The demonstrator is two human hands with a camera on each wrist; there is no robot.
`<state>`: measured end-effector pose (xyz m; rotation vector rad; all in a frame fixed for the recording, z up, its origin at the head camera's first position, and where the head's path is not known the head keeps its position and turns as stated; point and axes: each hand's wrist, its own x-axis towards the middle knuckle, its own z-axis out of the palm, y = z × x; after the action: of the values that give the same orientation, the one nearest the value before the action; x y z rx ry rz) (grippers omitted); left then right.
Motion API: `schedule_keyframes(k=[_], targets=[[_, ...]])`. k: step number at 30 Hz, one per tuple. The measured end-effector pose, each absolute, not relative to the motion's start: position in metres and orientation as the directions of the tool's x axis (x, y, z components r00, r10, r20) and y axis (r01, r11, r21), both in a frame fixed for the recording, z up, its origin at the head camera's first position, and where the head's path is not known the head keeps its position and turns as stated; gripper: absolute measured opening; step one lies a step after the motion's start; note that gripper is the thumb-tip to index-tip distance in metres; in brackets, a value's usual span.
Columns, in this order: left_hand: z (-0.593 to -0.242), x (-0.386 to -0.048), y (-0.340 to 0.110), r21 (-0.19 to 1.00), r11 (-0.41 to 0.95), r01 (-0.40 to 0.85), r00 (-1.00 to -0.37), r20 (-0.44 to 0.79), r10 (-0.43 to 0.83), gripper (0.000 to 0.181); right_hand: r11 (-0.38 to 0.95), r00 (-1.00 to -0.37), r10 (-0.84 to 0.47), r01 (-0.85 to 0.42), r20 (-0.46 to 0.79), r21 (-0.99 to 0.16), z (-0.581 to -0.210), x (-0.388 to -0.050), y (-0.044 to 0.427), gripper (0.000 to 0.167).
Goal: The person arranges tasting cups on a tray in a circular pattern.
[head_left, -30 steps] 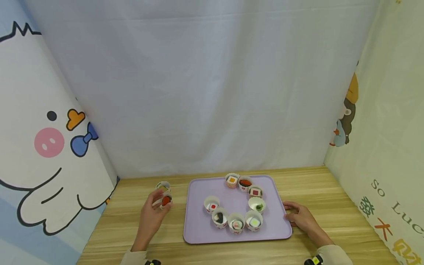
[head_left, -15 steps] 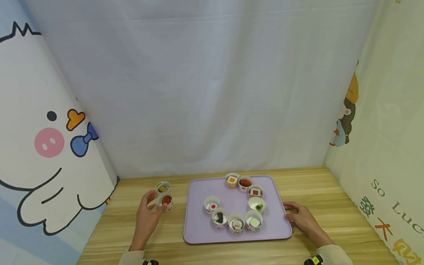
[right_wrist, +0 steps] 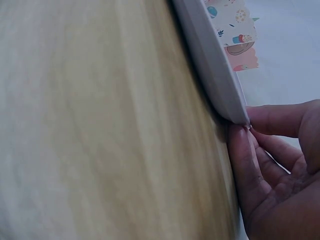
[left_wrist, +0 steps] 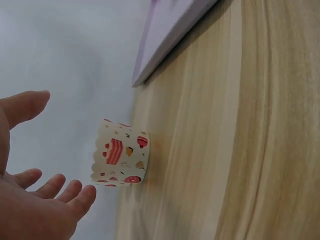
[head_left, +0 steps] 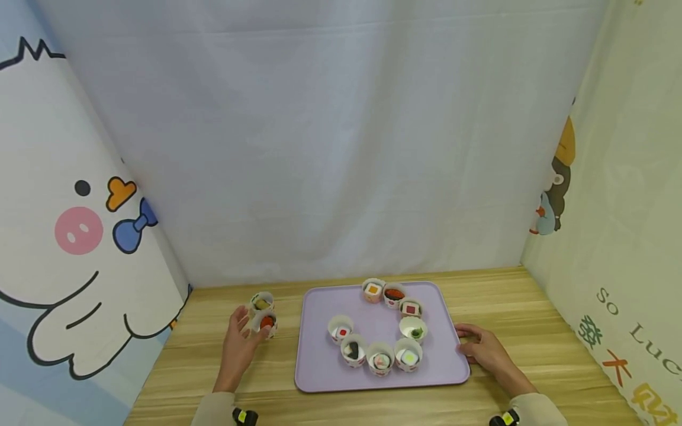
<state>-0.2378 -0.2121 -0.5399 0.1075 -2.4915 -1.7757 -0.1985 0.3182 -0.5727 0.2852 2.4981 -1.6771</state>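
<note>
A paper cup with a red topping inside (head_left: 267, 322) stands on the table left of the tray, touching or nearly touching a second cup with a yellowish piece (head_left: 261, 303) behind it. My left hand (head_left: 237, 350) is beside the red one, thumb and fingers spread and holding nothing. The left wrist view shows a gap between the fingertips and a printed paper cup (left_wrist: 125, 155). At the right edge of the lilac tray (head_left: 319, 373), my right hand (head_left: 487, 355) pinches the rim between thumb and finger, as the right wrist view (right_wrist: 280, 165) shows.
Several paper cups with small sushi-like pieces form a curve on the tray, among them a cup with a green piece (head_left: 413, 329) and a cup with an orange-topped piece (head_left: 373, 290). A pale curtain (head_left: 341, 177) hangs behind the wooden table (head_left: 511, 307).
My left hand has let go of the red-topped cup, now standing in front of the yellowish one, and has opened and drawn back slightly left. My right hand stays at the tray's rim.
</note>
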Motion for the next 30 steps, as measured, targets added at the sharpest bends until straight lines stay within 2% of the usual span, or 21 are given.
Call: schedule_keyframes(k=[9, 19, 30], targets=[[-0.556, -0.249, -0.213, 0.948, 0.310, -0.072, -0.994, -0.041, -0.105, 0.093, 0.362, -0.975, 0.085, 0.221, -0.203, -0.906, -0.575, -0.200, 0.319, 0.056], [-0.567, -0.255, -0.209, 0.942, 0.336, -0.013, -0.989, 0.038, -0.146, 0.087, 0.347, -0.978, 0.074, 0.211, -0.197, -0.914, -0.575, -0.200, 0.319, 0.056], [-0.571, -0.258, -0.206, 0.926, 0.370, -0.072, -0.989, -0.019, -0.144, 0.079, 0.360, -0.977, 0.078, 0.215, -0.201, -0.908, -0.575, -0.201, 0.319, 0.056]])
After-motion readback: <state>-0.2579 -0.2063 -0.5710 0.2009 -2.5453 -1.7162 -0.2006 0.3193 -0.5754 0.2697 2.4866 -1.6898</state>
